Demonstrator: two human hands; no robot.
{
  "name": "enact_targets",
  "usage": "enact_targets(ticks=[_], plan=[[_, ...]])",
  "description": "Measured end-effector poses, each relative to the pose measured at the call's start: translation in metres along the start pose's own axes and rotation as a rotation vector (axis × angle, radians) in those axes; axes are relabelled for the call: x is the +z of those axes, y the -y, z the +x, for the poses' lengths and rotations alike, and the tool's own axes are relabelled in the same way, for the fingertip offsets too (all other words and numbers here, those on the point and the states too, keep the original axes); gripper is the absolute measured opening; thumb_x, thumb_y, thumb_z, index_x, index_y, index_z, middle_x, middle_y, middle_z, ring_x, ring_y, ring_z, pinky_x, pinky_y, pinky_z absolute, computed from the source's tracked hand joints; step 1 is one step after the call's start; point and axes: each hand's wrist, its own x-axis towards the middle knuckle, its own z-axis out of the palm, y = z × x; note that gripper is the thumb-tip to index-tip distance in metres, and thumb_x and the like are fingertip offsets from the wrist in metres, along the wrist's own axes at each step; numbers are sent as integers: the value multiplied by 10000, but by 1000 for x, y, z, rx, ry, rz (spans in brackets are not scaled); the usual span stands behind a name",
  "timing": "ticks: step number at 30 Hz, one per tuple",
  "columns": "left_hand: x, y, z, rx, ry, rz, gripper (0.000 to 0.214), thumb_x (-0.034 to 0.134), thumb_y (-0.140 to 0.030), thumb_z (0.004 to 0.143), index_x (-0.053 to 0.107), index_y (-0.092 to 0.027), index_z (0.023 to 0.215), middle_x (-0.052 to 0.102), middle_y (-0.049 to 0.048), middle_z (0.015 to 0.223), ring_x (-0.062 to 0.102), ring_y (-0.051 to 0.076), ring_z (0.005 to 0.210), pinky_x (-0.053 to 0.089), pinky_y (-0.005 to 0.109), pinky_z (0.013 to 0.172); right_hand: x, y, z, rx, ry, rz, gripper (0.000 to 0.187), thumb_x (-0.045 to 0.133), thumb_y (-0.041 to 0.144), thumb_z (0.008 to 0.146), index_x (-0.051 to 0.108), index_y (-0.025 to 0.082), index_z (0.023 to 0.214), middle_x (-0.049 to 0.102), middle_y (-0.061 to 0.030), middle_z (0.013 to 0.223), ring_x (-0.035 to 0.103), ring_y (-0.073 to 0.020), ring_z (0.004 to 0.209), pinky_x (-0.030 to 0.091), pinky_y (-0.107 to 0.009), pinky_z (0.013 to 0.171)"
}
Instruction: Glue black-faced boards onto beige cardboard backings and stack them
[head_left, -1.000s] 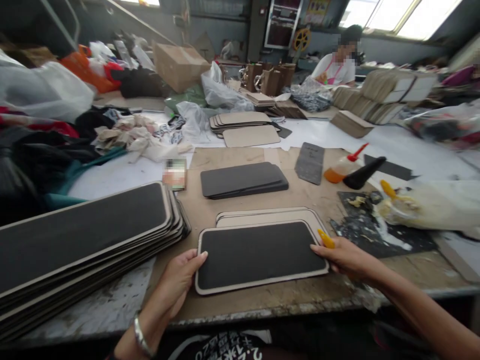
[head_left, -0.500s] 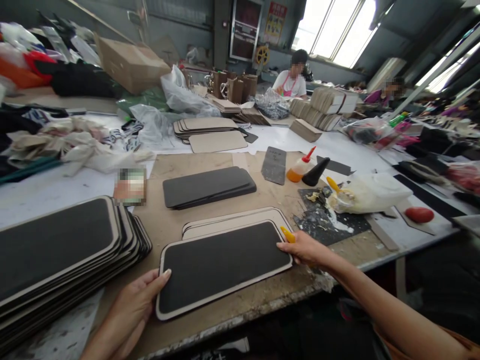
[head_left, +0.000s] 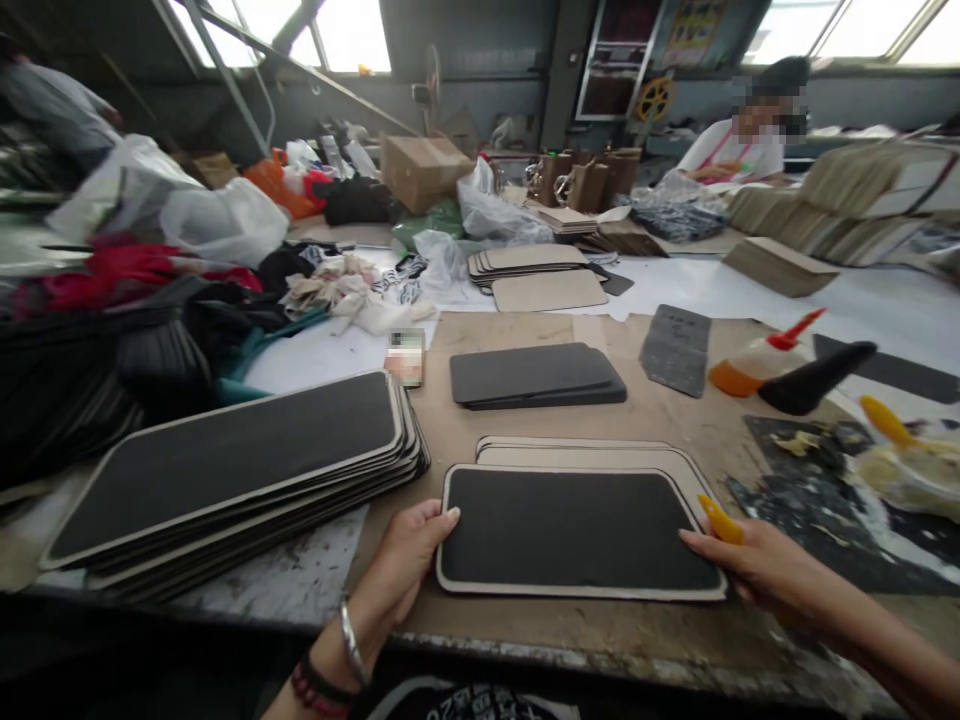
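A black rectangular panel with a pale cardboard rim (head_left: 577, 530) lies flat at the table's near edge. My left hand (head_left: 409, 560) grips its left end, thumb on top. My right hand (head_left: 757, 565) holds its right end, and a yellow tool tip (head_left: 718, 518) pokes out between the fingers. Just behind the panel lie bare beige boards (head_left: 592, 455). To the left sits a stack of finished black-faced panels (head_left: 232, 480). A small pile of plain black sheets (head_left: 536, 375) rests farther back.
A glue bottle with a red nozzle (head_left: 757, 350) and a black cone (head_left: 814, 375) lie at right, by a glue-smeared black mat (head_left: 810, 490). Cloth and bags (head_left: 150, 280) crowd the left. Beige boards (head_left: 536, 265) sit mid-table. A seated person (head_left: 739, 135) works at the far side.
The view swung right, then back left. Both hands stay on the ends of the black panel, which now lies squarer to the table edge.
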Motion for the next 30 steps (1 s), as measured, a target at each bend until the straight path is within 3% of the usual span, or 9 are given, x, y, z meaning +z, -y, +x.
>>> enact_targets(ticks=[4,11,17,26,30], plan=[[0,2,-3,18,-8,-16,404,755,-413,525,644,-111,769,707,67,703,638,179,648,485,270,646,-5,6,-7,-4,-48,41,480,567,651,544,358,221,493,332,65,330,290,-59,326,218,-216,374],[-2,-2,-3,-74,3,39,462,801,-438,460,644,-138,773,718,41,731,646,173,683,496,246,673,-14,37,-32,-67,-42,30,317,571,456,666,459,180,557,378,71,377,340,-55,352,253,-193,377],[-1,-2,-2,-93,31,57,458,810,-441,439,659,-149,758,720,37,741,651,177,692,502,244,672,-5,30,-26,-26,-48,-11,253,546,284,744,457,171,537,398,75,378,368,-53,339,283,-171,363],[2,-3,-3,-101,18,46,434,815,-430,408,660,-155,707,714,25,699,640,167,654,494,236,648,-2,23,-20,-6,-46,-55,258,528,258,773,455,169,541,399,73,373,370,-52,327,276,-166,358],[0,-1,-2,-92,34,51,408,792,-425,470,658,-151,741,713,31,710,638,169,660,488,248,658,0,22,-17,-31,-47,-35,250,543,302,741,460,171,545,404,67,380,359,-54,341,264,-174,364]])
